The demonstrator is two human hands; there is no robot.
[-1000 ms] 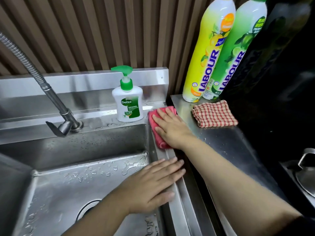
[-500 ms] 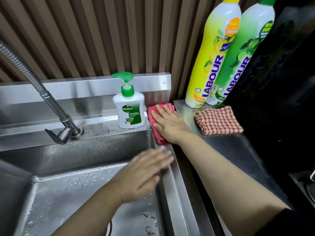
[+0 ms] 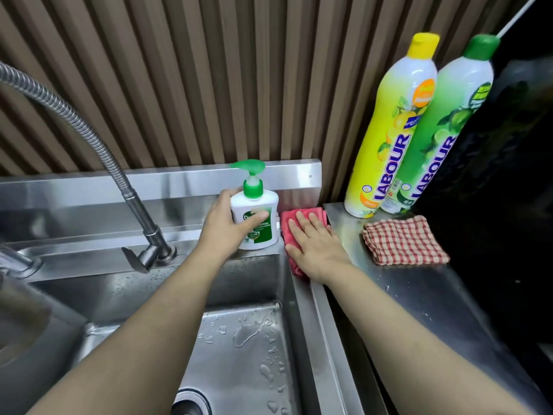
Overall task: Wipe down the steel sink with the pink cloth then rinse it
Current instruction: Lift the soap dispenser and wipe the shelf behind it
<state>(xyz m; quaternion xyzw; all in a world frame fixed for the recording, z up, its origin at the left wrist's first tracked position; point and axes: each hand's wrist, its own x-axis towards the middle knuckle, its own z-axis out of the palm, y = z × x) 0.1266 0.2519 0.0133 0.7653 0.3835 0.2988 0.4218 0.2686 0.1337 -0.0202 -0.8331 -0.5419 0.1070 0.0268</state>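
At sink's corner—left hand (image 3: 223,226) fingers grip one soap bottle (image 3: 255,223), right hand (image 3: 314,250) flat on one pink cloth (image 3: 288,227).

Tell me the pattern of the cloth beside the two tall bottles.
Red-and-white check, on the folded cloth; head view.

Soap bottle (image 3: 254,223) label half behind fingers (image 3: 257,217); drain (image 3: 191,404) cut off below.

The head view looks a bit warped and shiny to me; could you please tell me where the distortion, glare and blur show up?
Head view: wide-angle bending leans the yellow bottle and green bottle and curves the wall slats; glare streaks the steel backsplash and sink floor; the soap dispenser pump top is slightly smeared; both hands, left and right, read sharp; the right side falls into dark shadow.
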